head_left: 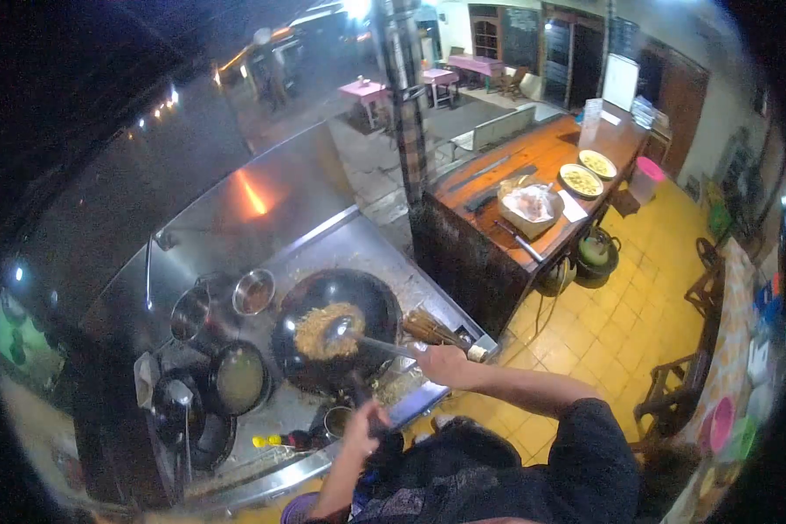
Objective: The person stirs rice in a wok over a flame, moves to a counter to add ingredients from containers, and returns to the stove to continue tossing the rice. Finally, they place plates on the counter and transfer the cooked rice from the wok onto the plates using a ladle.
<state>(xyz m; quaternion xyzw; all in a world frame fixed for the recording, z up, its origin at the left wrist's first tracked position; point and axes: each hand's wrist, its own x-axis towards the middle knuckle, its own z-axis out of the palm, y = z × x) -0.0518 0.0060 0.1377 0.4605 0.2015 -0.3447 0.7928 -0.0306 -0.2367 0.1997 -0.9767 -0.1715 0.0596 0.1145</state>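
A large black wok (293, 358) on the steel stove holds a heap of light brown food (316, 341), which looks like noodles or rice. My right hand (445, 365) is closed round the handle of a metal ladle (380, 346), whose round head rests on the food. Below the wok, my left hand (367, 426) grips the wok's dark handle (358, 389). Near that hand are a small metal pot (337, 422) and bottles with yellow caps (267, 441).
Left of the wok are a pan of pale liquid (239, 379), metal bowls (254, 293) and a dark pan with a utensil (177, 406). A wooden counter (489, 175) at the upper right bears two plates of food (582, 180) and a bag-lined basket (531, 203).
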